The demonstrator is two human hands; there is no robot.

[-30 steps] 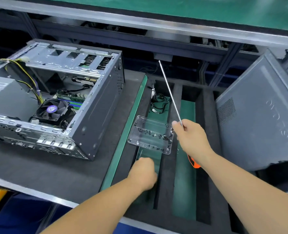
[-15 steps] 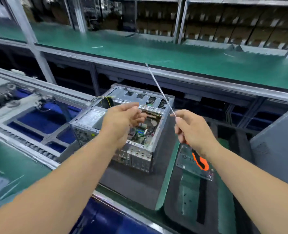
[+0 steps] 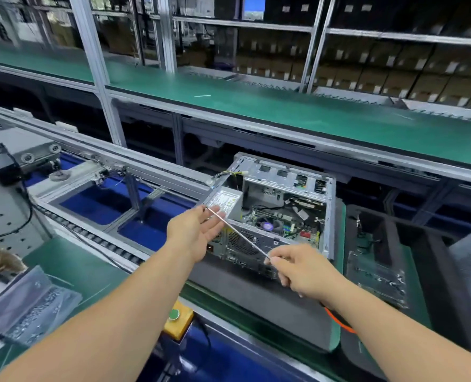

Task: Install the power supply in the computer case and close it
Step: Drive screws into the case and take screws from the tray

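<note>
My right hand [image 3: 302, 271] is curled tight around a long screwdriver [image 3: 238, 233]. I hold it near the handle end, and a bit of orange handle pokes out under my wrist. The thin metal rod points up and to the left. My left hand [image 3: 194, 232] is open with the fingers out flat, and the tip of the rod rests on my fingers [image 3: 215, 213]. I think I am steadying the tip, maybe putting a screw on it, but I cannot see a screw. Both my arms reach forward and are almost straight.

Just past my hands is the computer case [image 3: 280, 213]. It lies on its side on a dark mat [image 3: 256, 299] on the tabletop, with the open side up, so I can look right in. The power supply [image 3: 224, 201] is a gray box with a sticker on top. It already sits in the far left corner of the case, with yellow wires coming out behind it. I can see a fan and a green board in there too.

The side panel [image 3: 469, 260] that closes the case is far to the right, still off. A clear tray [image 3: 377, 277] with small parts lies between it and the case. I think the next job is screwing the power supply in from the back of the case.
</note>
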